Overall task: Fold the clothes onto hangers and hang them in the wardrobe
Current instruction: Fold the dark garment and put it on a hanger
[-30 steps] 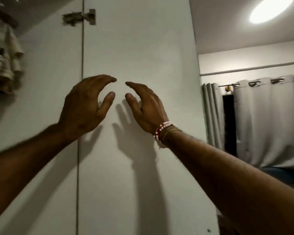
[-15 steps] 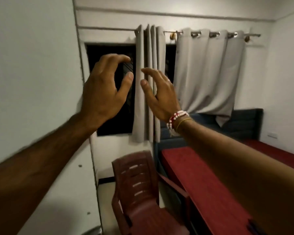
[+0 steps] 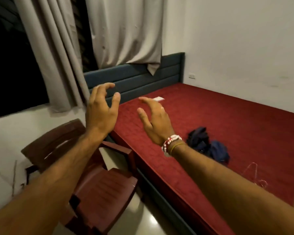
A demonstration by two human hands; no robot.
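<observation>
Both hands are raised in the air with fingers loosely curled and spread, gripping nothing: the left hand [image 3: 101, 114] above a dark red plastic chair [image 3: 95, 189], the right hand [image 3: 155, 122] above a red bed [image 3: 227, 119]. A crumpled dark blue garment [image 3: 209, 146] lies on the bed, a thin wire hanger [image 3: 256, 175] nearby.

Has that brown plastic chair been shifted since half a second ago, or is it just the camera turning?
Cannot tell. The chair stands beside the bed corner as before; the head camera swung.

Chair [image 3: 98, 184] blocks bedside; bed [image 3: 227, 126] top open nr clothes [image 3: 209, 146].
</observation>
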